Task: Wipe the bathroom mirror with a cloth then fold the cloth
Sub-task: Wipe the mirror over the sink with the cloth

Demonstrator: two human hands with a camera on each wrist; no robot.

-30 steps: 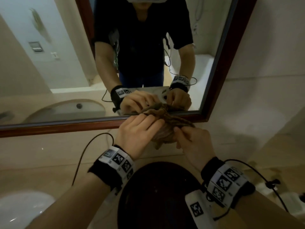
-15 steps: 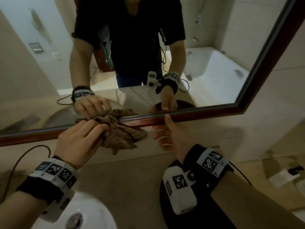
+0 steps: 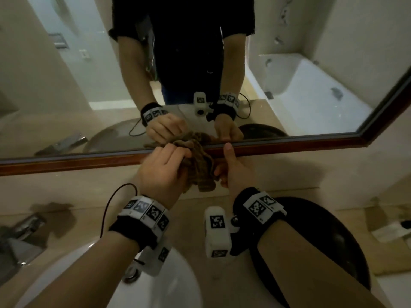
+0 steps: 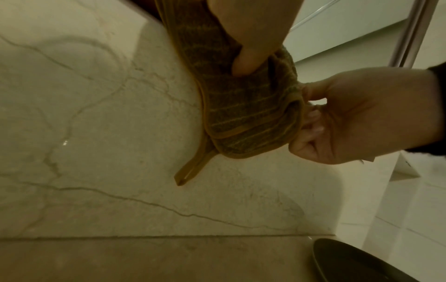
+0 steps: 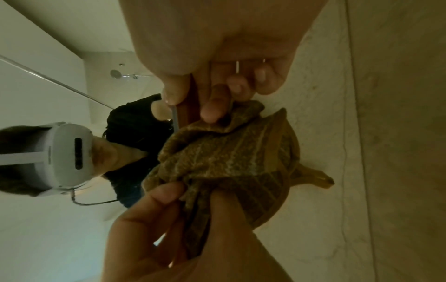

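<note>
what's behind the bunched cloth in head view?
Behind the cloth run the mirror's wooden bottom frame and the marble wall below it. The left hand grips it, the right hand pinches its edge. The covered stretch of frame is hidden.

Right hand fingers behind the bunched cloth; faucet cut by left edge.

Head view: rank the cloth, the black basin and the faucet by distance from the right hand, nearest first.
1. Brown cloth: pinched by the right hand, at the mirror's lower frame.
2. Black basin: below the right wrist.
3. Faucet: far left, beyond the left hand.
</note>
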